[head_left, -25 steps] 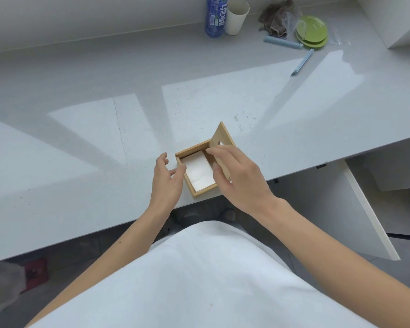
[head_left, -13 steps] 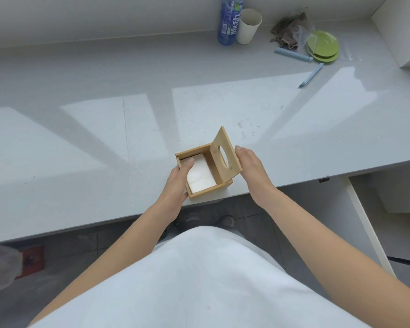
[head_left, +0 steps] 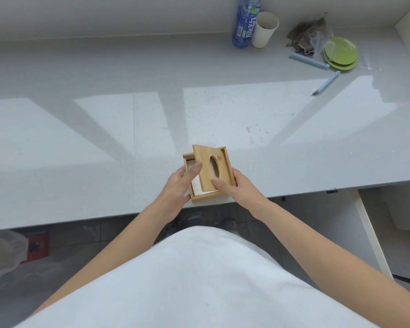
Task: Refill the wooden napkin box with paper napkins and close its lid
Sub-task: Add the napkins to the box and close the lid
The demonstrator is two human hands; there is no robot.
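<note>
Indoors, grey counter (head_left: 104, 150); both hands' fingers (head_left: 217, 183) closed on tilted lid (head_left: 205, 166), napkin box (head_left: 229, 162) half-covered

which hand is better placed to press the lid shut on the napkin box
Right. The right hand already has its thumb on the tilted lid, so it can push it down. The left hand grips the napkin box on its left side, steadying it.

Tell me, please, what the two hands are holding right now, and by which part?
The right hand holds the lid at its near edge, thumb on top. The left hand steadies the wooden napkin box by its left wall.
</note>
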